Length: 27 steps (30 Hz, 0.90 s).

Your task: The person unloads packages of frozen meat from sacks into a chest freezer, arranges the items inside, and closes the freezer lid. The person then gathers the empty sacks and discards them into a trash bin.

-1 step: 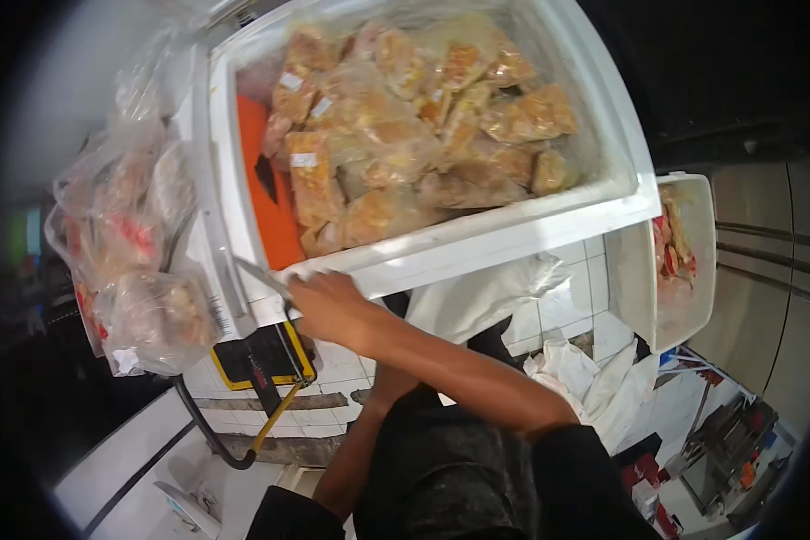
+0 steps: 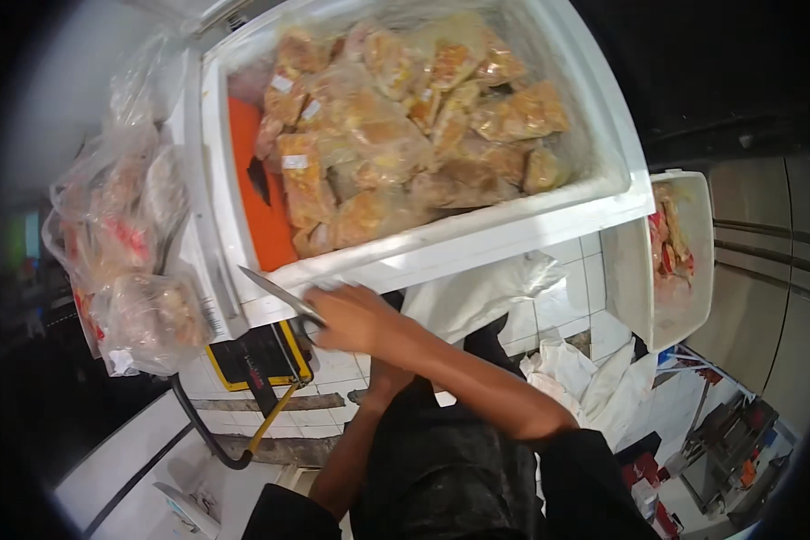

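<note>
White-tiled floor [image 2: 562, 293] crossed by brownish strips [image 2: 306, 402], pale panelled surface [image 2: 754, 346] with dark bars [image 2: 765, 266] at right, grey metal stand [image 2: 727, 445] at lower right, blurred green glow [image 2: 33, 232] at far left

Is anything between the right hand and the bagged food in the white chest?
Yes: the white chest's near rim lies between the right hand and the bagged food. The bladed tool in that hand overlaps the rim's left end.

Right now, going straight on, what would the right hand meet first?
The right hand would likely meet the white freezer rim at its near-left corner, under the blade; depth unclear.
</note>
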Each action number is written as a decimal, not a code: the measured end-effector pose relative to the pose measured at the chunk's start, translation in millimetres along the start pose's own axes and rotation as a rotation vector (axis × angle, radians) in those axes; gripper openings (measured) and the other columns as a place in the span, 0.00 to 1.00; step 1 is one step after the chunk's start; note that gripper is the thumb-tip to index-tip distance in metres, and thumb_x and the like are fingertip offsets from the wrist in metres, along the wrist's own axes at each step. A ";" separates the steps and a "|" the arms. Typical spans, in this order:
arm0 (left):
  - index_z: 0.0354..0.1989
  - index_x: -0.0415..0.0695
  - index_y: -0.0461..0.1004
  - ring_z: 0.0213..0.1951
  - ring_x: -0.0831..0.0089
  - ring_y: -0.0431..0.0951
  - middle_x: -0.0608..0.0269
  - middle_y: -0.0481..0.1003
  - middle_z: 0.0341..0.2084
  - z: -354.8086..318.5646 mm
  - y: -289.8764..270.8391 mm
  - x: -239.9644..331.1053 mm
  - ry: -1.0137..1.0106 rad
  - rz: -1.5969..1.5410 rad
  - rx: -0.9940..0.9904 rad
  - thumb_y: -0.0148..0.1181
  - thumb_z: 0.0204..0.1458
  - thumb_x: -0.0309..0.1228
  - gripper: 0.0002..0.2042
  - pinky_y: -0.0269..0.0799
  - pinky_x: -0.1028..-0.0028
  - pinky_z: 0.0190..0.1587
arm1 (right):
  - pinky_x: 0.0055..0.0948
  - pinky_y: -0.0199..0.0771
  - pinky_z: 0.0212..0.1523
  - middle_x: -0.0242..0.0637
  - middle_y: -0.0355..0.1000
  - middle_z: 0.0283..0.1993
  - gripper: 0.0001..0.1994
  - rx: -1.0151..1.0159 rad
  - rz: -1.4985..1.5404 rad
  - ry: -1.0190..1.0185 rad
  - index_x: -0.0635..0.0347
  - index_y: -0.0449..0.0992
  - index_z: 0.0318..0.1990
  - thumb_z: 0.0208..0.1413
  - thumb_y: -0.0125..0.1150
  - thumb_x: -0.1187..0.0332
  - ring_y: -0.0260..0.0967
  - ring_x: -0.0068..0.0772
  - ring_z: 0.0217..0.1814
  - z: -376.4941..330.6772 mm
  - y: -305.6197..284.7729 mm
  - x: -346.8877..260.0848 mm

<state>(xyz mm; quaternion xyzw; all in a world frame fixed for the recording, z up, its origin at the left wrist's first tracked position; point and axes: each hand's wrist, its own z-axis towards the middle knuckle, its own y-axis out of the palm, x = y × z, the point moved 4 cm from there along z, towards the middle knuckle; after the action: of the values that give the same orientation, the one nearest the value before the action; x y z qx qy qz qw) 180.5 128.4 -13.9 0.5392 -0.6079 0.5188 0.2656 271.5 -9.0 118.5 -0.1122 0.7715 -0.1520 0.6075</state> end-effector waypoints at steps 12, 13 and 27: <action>0.55 0.45 0.63 0.55 0.55 0.63 0.57 0.62 0.54 217.6 241.3 63.1 0.186 0.706 0.123 0.68 0.36 0.45 0.36 0.55 0.53 0.53 | 0.42 0.68 0.40 0.41 0.70 0.38 0.39 0.465 -0.149 1.116 0.54 0.64 0.49 0.25 0.78 0.56 0.69 0.44 0.39 -537.8 -132.0 214.0; 0.55 0.46 0.64 0.52 0.56 0.66 0.58 0.65 0.52 232.4 257.2 49.6 0.076 0.686 0.014 0.66 0.40 0.43 0.32 0.56 0.52 0.52 | 0.44 0.66 0.41 0.40 0.69 0.40 0.39 0.383 -0.305 1.120 0.53 0.64 0.49 0.24 0.78 0.56 0.68 0.45 0.42 -557.7 -131.4 229.4; 0.32 0.36 0.74 0.35 0.56 0.74 0.56 0.75 0.31 180.4 157.8 120.6 0.292 0.140 0.004 0.52 0.44 0.17 0.07 0.68 0.67 0.40 | 0.44 0.56 0.50 0.37 0.62 0.48 0.40 0.264 -0.695 0.473 0.48 0.66 0.50 0.23 0.75 0.50 0.57 0.41 0.56 -401.2 -152.3 303.4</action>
<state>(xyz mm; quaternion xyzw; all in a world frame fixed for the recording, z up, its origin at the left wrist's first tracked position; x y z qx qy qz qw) 42.7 -101.7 -19.7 0.4148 -0.5981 0.6100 0.3132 -191.8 -219.6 -12.5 -0.2486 0.7798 -0.4659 0.3361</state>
